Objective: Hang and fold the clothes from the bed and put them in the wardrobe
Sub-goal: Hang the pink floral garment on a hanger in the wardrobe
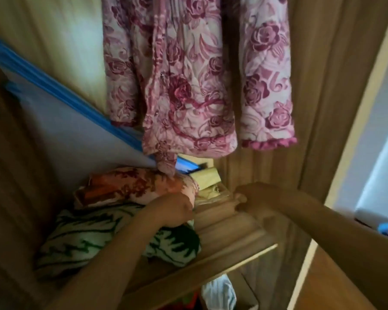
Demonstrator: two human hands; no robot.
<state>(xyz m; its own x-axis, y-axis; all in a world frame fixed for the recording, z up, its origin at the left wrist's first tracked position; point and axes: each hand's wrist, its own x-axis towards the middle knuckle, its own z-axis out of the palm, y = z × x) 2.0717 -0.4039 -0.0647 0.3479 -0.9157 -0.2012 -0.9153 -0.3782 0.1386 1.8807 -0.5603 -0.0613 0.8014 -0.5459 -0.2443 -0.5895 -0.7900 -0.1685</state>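
**Two hands at a wardrobe shelf under a hanging rose-print jacket**

Two bare forearms reach forward and down into an open wooden wardrobe [318, 90]. The view is dim and a little blurred.

The left hand [174, 211] lies on a folded green-and-white patterned fleece [83, 240] at the left of the shelf [229, 242]. Its fingers are tucked out of sight under a folded orange floral garment [126, 186] stacked on the fleece. Whether they grip cannot be told.

The right hand [254, 198] sits further right at the same shelf, with curled fingers. It is just beside a clear plastic package [213, 199]. The blur hides whether it holds anything.

Behind the package is some pale yellow folded cloth [207, 176]. Below the shelf, a white cloth [220, 291] shows in the lower compartment.

Above and behind the stack hangs a quilted jacket [195, 81], pink with dark red roses and frilled pink cuffs. Its lowest corner touches the orange garment.

To the left, a pale panel with a blue edge [54, 86] leans diagonally against the wardrobe's inner wall.
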